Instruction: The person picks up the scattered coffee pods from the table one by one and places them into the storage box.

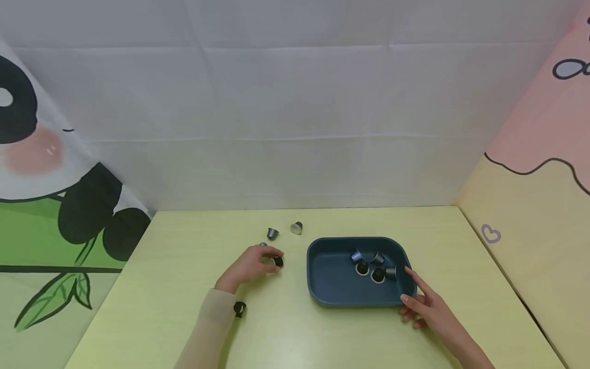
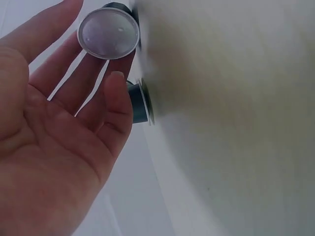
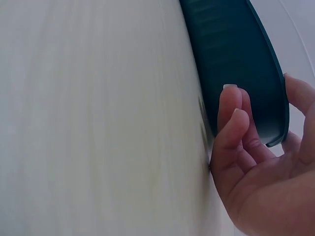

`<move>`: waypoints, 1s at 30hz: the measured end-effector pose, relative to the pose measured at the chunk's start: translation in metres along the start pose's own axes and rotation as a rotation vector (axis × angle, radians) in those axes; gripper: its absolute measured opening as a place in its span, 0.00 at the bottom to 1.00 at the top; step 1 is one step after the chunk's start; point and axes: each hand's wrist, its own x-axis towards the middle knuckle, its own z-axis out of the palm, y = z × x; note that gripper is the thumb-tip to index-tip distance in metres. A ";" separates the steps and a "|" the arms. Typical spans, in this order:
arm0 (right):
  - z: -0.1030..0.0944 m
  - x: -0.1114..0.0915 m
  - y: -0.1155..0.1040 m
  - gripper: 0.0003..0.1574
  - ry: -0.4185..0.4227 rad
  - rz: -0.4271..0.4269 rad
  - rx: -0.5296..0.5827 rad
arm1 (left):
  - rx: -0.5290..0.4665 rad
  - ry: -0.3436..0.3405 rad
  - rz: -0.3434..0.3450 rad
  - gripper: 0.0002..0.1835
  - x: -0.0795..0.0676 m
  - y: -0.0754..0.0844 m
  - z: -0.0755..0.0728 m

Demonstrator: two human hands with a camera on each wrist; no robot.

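A dark capsule (image 1: 278, 262) sits left of the blue tray (image 1: 329, 279), pinched between the thumb and part-bent fingers of the left hand (image 1: 252, 264), so the step in hand looks like picking it up. Two loose capsules (image 1: 272, 233) lie farther back, while the right hand (image 1: 430, 305) grips the tray's right rim, beside five gathered capsules (image 1: 378, 275). Judging by this, the next move calls for a secure pinch and a clear lift.
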 end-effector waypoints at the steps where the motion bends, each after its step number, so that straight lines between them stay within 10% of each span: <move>1: 0.000 0.000 0.000 0.47 -0.001 0.000 -0.001 | 0.009 -0.003 -0.003 0.19 0.000 0.000 0.001; 30: -0.002 0.001 0.003 0.47 -0.020 -0.014 0.003 | -0.005 0.027 -0.014 0.18 -0.002 0.007 -0.001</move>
